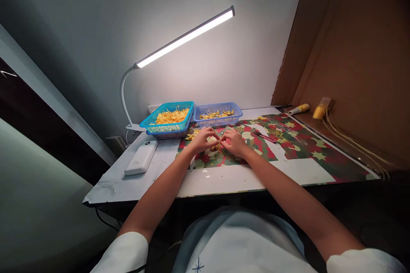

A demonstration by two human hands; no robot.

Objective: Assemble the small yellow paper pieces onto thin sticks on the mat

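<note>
My left hand (206, 139) and my right hand (234, 142) meet over the patterned table cover, fingertips pinched close together. Whatever sits between the fingers is too small to make out. Below them lie small yellow and brown pieces (216, 148) with thin strands. Just beyond my left hand is a little heap of yellow pieces (192, 135). A blue-violet basket (218, 121) behind the hands holds yellow-brown pieces. Left of it, a turquoise basket (166, 127), stacked on a darker blue one, holds many pale orange-yellow pieces.
A lit desk lamp (185, 37) leans over the table from the left. A white power bank (141, 158) lies at the left. Right of my hands are a red and black cutter-like tool (265, 137) and yellow scraps (282, 135). A cardboard sheet (352, 72) stands at the right.
</note>
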